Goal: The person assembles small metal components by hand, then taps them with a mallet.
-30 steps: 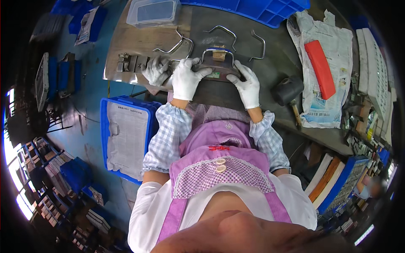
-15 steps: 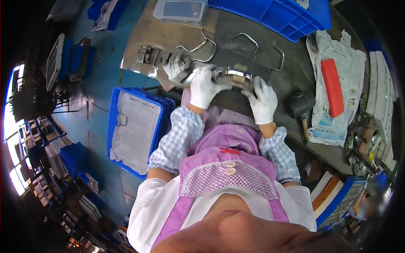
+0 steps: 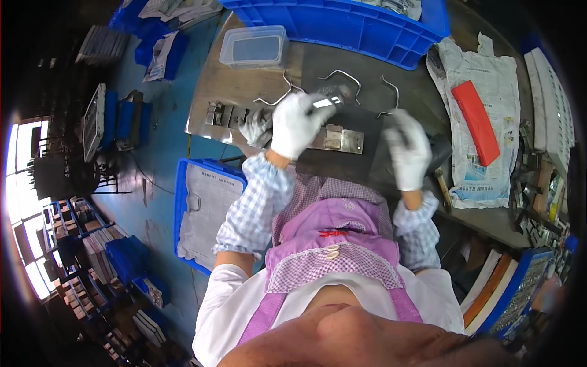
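Note:
My left hand point(image 3: 295, 129), in a white glove, is closed on a shiny metal part point(image 3: 325, 103) above the table; its full shape is hidden. Just below sits a metal block fixture point(image 3: 334, 139). My right hand point(image 3: 408, 151), also gloved, is apart at the right, its fingers smeared by motion. It is near the lower end of a bent metal rod point(image 3: 396, 92) and beside a black-headed mallet point(image 3: 437, 153), partly covered by it. Two more rods lie behind: one bent wire point(image 3: 347, 73) and another by the left hand point(image 3: 273, 101). A greyish crumpled glove point(image 3: 255, 129) lies left of my left hand.
A clear plastic box point(image 3: 254, 48) and a big blue crate point(image 3: 342, 30) stand at the back. Metal clamp-like pieces point(image 3: 223, 115) sit at the table's left edge. A red bar point(image 3: 476, 122) lies on paper sacking point(image 3: 495, 177) at right. A blue bin point(image 3: 180, 226) stands lower left.
My left hand has lifted the shiny part up off the block fixture. My right hand has let go of it and moved right, toward the mallet and rod. The view has shifted slightly.

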A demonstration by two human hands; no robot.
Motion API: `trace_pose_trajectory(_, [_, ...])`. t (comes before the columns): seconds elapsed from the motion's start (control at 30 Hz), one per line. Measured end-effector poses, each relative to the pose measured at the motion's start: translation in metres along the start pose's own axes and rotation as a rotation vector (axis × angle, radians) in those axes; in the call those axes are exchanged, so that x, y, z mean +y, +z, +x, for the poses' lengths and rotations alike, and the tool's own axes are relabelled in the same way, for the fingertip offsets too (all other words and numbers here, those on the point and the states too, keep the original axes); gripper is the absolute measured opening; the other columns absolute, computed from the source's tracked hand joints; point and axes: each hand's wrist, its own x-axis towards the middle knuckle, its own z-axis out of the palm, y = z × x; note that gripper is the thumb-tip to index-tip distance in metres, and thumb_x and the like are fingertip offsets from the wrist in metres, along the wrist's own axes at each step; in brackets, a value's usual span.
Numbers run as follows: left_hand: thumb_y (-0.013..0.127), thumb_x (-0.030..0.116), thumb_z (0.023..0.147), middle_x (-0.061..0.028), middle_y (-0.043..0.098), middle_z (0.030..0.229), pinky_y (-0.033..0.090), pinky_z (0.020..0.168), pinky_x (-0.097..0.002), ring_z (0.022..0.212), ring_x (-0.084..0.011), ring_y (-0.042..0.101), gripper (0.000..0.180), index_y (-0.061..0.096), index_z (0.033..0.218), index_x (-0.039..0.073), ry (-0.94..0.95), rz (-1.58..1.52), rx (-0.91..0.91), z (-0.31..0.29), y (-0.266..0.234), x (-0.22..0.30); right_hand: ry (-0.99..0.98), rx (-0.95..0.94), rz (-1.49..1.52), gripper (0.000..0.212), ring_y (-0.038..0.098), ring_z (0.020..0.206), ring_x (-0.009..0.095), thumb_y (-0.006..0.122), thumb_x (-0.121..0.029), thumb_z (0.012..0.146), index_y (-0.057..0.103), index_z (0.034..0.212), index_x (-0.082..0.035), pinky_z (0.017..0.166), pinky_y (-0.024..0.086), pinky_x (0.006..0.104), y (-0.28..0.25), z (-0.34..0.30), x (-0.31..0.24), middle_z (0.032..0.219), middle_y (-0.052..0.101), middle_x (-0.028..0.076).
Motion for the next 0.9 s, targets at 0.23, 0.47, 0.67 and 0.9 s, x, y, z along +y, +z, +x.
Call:
trace_pose_trajectory(0.23, [0.066,0.044,0.091,-0.015,0.075,0.087,0.057,0.072,-0.0474,0.081,-0.0349,0.074,0.037,0.068,0.113,0.015,-0.231,0.577,-0.363,0.047,0.095,-0.058,0.317,0.357,-0.487,0.037,0.065,0.111,0.03,0.063,-0.022,0.101,0.065,0.13,0.001,0.1,0.047,0.0394,-0.115,-0.071,0.126,0.124,0.069,0.017])
trace_pose_trajectory(0.47, [0.068,0.028,0.088,-0.0121,0.073,0.091,0.055,0.073,-0.0452,0.089,-0.0313,0.072,0.015,0.071,0.091,0.014,0.513,0.613,-0.308,0.112,0.129,-0.057,0.111,0.338,-0.992,0.028,0.067,0.094,0.026,0.057,-0.032,0.103,0.07,0.119,-0.013,0.079,0.05,0.0406,-0.091,-0.11,0.132,0.108,0.071,0.005])
trace_pose_trajectory(0.67, [0.065,0.024,0.087,-0.0136,0.073,0.102,0.055,0.085,-0.0442,0.099,-0.0325,0.071,0.026,0.068,0.11,0.013,0.21,0.472,-0.687,0.145,0.13,-0.028,0.084,0.326,-0.968,0.026,0.068,0.09,0.027,0.057,-0.03,0.103,0.071,0.117,-0.013,0.077,0.051,0.0414,-0.093,-0.113,0.133,0.104,0.072,0.005])
trace_pose_trajectory(0.9, [0.072,0.036,0.09,-0.0158,0.071,0.086,0.055,0.07,-0.0409,0.079,-0.0353,0.071,0.033,0.069,0.11,0.01,-0.211,-0.062,-0.33,0.058,-0.051,0.01,0.059,0.093,-0.881,0.047,0.064,0.101,0.031,0.073,-0.024,0.09,0.062,0.135,-0.012,0.085,0.05,0.043,-0.116,-0.129,0.126,0.115,0.069,0.01])
